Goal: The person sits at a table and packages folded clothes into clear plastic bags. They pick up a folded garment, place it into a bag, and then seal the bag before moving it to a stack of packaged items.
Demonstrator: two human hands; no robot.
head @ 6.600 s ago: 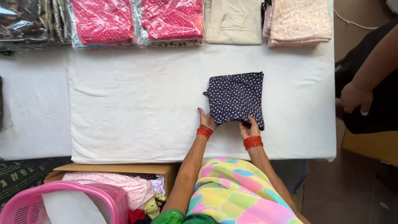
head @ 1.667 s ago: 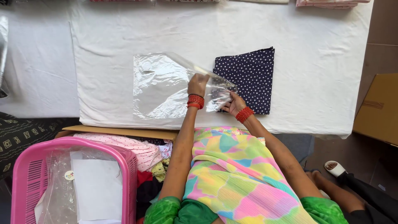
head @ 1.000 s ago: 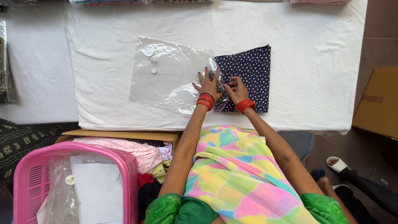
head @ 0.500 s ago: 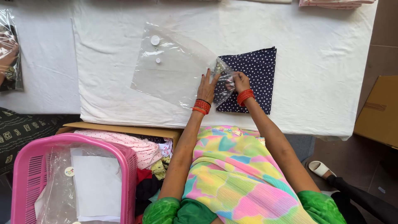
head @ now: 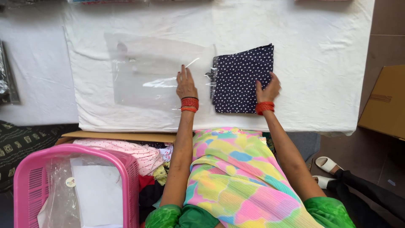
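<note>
A folded navy polka-dot cloth [head: 244,79] lies on the white-covered counter [head: 320,63], its left edge at the mouth of a clear plastic bag [head: 147,71]. The left hand [head: 186,84] rests flat, fingers spread, on the bag; the right hand [head: 267,89] presses open on the cloth's right edge. Both look light and limp — the film slippery — so the cloth is likely best held at its folded edges.

**Bag left, cloth right on table**

Plastic bag [head: 156,71] lies flat on the table [head: 320,63], left of the folded cloth [head: 242,78], their edges touching. Left hand [head: 186,85] rests on the bag's right end; right hand [head: 268,89] on the cloth's right edge. Basket [head: 29,185] sits below the table's near edge, left; cardboard box [head: 384,103] on the floor, right.
</note>
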